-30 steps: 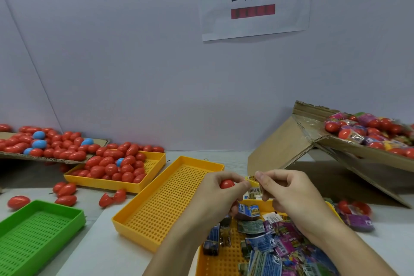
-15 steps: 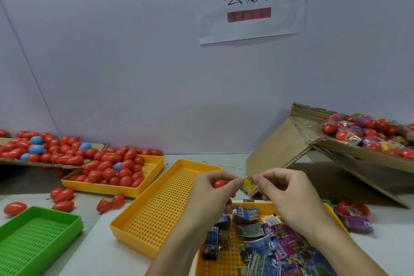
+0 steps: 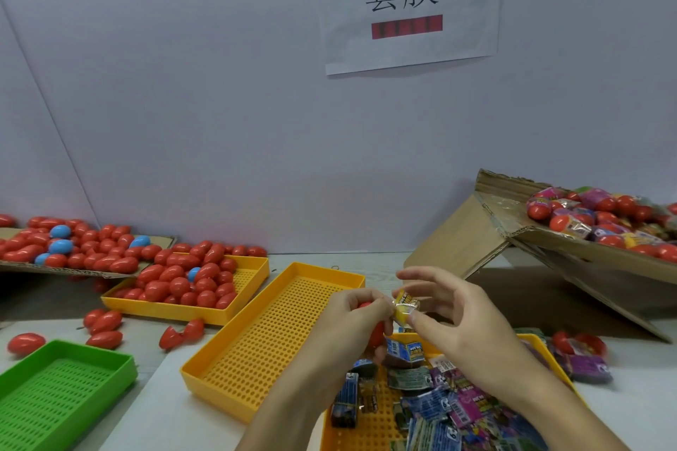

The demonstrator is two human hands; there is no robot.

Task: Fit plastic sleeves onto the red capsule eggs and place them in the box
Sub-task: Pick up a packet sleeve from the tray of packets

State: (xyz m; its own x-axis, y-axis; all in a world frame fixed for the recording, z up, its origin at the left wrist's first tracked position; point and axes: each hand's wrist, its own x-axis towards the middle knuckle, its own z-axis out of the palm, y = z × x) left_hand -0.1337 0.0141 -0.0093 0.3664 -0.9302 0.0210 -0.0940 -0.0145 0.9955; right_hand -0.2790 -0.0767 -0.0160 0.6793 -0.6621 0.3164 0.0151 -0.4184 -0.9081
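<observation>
Your near yellow perforated tray [image 3: 340,428] held printed plastic sleeves [image 3: 432,403]; the tilted cardboard box [image 3: 571,256] held sleeved eggs. Your left hand [image 3: 351,326] gripped the red capsule egg [image 3: 375,335], its long axis hidden; your right hand [image 3: 461,326] pinched a yellow sleeve [image 3: 404,308] beside it.

yellow trays [image 3: 273,337]: three
green trays [image 3: 55,388]: one
cardboard boxes [image 3: 571,253]: one
hands [image 3: 351,322]: two
wall notices [image 3: 410,4]: one
blue eggs [image 3: 60,231]: about six

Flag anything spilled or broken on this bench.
One red capsule lies split open on the table beside the empty yellow tray. Several whole red eggs lie loose outside the trays, near the green tray.
</observation>
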